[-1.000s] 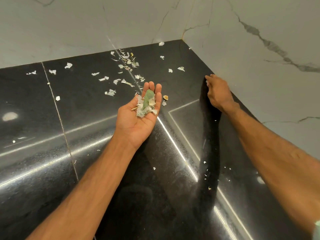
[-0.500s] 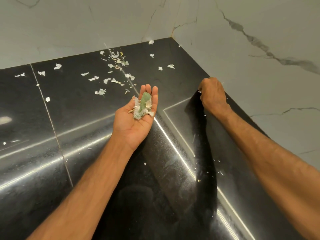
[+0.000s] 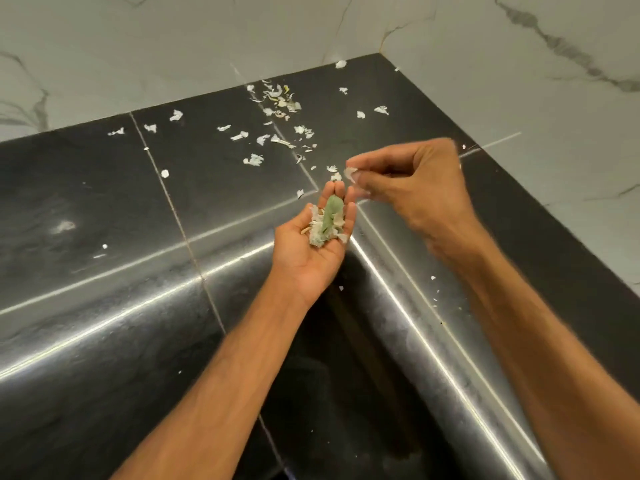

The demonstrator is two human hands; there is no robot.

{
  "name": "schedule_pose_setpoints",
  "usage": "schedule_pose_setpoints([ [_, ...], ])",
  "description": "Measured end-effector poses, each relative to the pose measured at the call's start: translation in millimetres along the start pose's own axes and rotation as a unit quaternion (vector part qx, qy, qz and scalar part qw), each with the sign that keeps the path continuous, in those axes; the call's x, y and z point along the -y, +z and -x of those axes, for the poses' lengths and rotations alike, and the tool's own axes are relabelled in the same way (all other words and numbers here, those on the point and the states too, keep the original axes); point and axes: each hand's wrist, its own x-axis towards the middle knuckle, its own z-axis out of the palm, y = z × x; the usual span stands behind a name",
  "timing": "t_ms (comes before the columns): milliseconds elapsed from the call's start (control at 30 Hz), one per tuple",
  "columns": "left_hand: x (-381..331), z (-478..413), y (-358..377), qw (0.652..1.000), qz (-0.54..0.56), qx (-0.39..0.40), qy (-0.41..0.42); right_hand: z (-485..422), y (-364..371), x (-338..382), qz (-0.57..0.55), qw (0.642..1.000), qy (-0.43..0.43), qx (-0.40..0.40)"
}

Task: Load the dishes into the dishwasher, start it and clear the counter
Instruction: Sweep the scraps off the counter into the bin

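Observation:
My left hand [image 3: 313, 247] lies palm up over the black counter [image 3: 104, 209], cupping a small pile of white peel scraps with a green leaf [image 3: 329, 220] on top. My right hand [image 3: 412, 181] hovers just right of its fingertips and pinches one pale scrap [image 3: 349, 174] between thumb and fingers. Several more white and yellowish scraps [image 3: 277, 109] lie scattered over the counter toward the far corner.
Marbled white wall [image 3: 519, 98] closes the counter at the back and on the right, meeting in a corner at the top. Bright light streaks reflect off the glossy counter. A few tiny crumbs [image 3: 433, 278] lie near the right arm.
My right hand left the counter edge by the right wall and came left to my left hand's fingertips, now pinching a scrap. The left hand kept its pile.

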Motion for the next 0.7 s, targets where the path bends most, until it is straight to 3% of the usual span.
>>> schedule_pose_setpoints([
  [300,-10,25,-7,1.0,0.009,0.012,-0.012,45,50,-6,0.175,0.98,-0.098,-0.009],
  [700,-24,59,-14,0.999,0.031,0.03,-0.009,74,74,9,0.138,0.978,-0.127,-0.091],
])
